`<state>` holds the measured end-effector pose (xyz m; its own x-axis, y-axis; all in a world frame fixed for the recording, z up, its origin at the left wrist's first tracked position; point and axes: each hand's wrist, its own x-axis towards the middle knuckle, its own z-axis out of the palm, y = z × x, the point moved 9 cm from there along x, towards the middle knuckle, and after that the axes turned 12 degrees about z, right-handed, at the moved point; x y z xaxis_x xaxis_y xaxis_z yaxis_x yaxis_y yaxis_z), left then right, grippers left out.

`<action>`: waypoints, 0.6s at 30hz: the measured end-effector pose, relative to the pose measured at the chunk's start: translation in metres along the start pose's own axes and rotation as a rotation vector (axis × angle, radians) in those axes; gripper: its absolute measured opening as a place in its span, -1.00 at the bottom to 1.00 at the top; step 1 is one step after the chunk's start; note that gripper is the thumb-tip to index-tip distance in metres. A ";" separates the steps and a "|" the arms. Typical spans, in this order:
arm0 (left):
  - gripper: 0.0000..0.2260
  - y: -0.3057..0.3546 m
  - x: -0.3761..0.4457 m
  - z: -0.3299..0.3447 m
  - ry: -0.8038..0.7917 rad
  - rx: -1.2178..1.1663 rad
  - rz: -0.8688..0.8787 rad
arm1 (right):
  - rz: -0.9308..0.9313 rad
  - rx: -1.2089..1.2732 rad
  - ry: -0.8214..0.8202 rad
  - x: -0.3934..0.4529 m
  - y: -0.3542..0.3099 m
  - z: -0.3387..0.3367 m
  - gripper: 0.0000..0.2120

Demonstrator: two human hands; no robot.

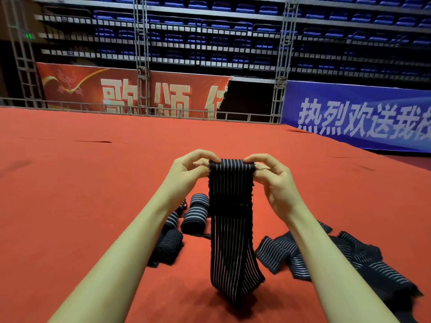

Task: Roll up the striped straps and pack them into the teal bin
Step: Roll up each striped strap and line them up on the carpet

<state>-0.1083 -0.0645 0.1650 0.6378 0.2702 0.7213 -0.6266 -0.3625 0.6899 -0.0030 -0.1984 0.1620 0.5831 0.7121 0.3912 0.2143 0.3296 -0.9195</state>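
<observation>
The striped strap (231, 229) hangs upright in the middle of the view, held up by its top edge above the red carpet (81, 183). Its top edge is turned over into a narrow fold. The body drops straight down, a plain dark band crosses it partway, and the lower end tapers and reaches the carpet.

The left hand (186, 173) holds the strap's top left corner; the grip is a pinch, thumb and curled fingers closed on the fabric. The right hand (275, 180) holds the top right corner in the same way, fingertips bent over the folded edge. Both forearms are bare and extend forward from the lower corners of the view, wrists raised, hands level with each other.

Behind the strap, to the left, several rolled straps (193, 213) lie on the carpet, close together. To the right, a loose heap of unrolled straps (326, 259) lies flat, partly hidden by the right forearm.

Beyond the carpet stand a red banner (130, 92), a blue banner (356, 117), metal truss posts (282, 66) and rows of blue seats (210, 31).
</observation>
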 end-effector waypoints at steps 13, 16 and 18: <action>-0.83 -0.001 0.005 0.001 0.003 0.172 -0.046 | -0.007 -0.022 0.068 0.004 0.005 -0.010 -0.75; -0.80 -0.002 0.004 0.009 -0.062 0.186 -0.023 | -0.025 -0.101 0.103 0.000 0.005 -0.013 -0.77; -0.77 -0.002 0.005 0.007 -0.055 0.173 -0.018 | -0.060 -0.199 0.102 -0.001 0.001 -0.008 -0.78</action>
<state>-0.1009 -0.0684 0.1668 0.6744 0.2306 0.7015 -0.5319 -0.5072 0.6781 0.0025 -0.2037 0.1609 0.6386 0.6251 0.4489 0.3954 0.2339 -0.8882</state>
